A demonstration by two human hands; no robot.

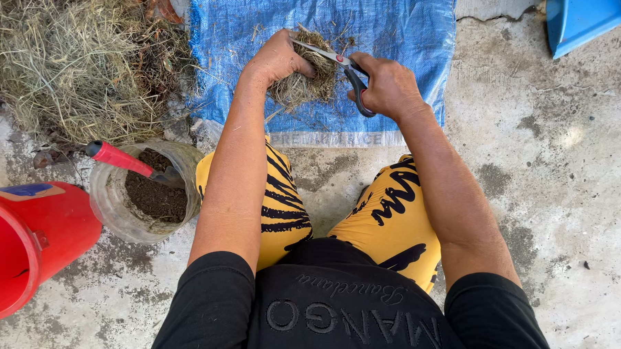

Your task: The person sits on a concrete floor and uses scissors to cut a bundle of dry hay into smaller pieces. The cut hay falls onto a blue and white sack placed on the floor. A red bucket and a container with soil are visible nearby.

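Observation:
My left hand (277,59) grips a bunch of dry straw (306,85) over a blue woven sheet (402,27). My right hand (388,86) holds scissors (341,65) with dark handles; the blades point left into the top of the straw bunch. Both hands are close together above the sheet, in front of my knees in yellow and black patterned trousers.
A large pile of dry straw (73,66) lies at the upper left. A clear container of dark soil (149,194) with a red-handled trowel (121,159) stands left of my knee. A red bucket (24,239) lies at far left, a blue plastic object (587,10) at top right. The floor is concrete.

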